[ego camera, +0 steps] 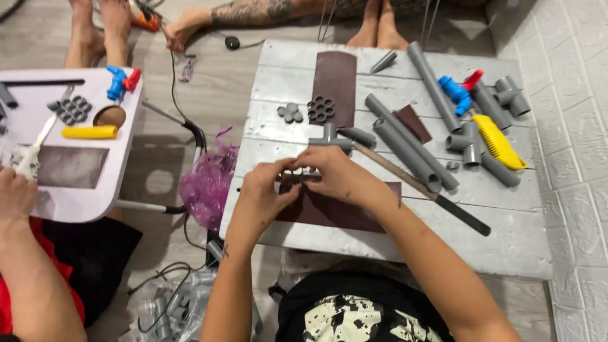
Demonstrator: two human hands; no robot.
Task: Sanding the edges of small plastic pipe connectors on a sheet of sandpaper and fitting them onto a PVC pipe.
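1. Both hands are meeting over the near middle of the tabletop (506, 247): the left hand (266, 190) is curling its fingers together and the right hand (335, 171) is pinching down opposite it, the two fingertip groups closing on a small dark piece (299, 178) between them. The piece is too small and too covered to tell what it is.
2. Directly under the hands a dark brown sandpaper sheet (335, 212) is lying flat, near the tabletop's front edge.
3. Just beyond the fingers a grey tee fitting (329, 138) is resting, with a long flat file (437, 196) running from beside it toward the right front.
4. Further back, a second brown sandpaper strip (335, 79) is lying toward the far edge, with a dark cluster of short rings (320, 109) on its near end and a grey flower-shaped piece (290, 113) just left of it.
5. Several grey pipes (405, 145) are lying slantwise across the middle right, and a yellow-handled tool (499, 142) is sitting near the right edge beside a blue and red valve (457, 88).
6. Off the left edge a purple plastic bag (206, 183) is bunching on the floor.
7. At the far left another person's hand (14, 193) is resting on a separate white tabletop (76, 196) carrying a yellow handle (88, 132).
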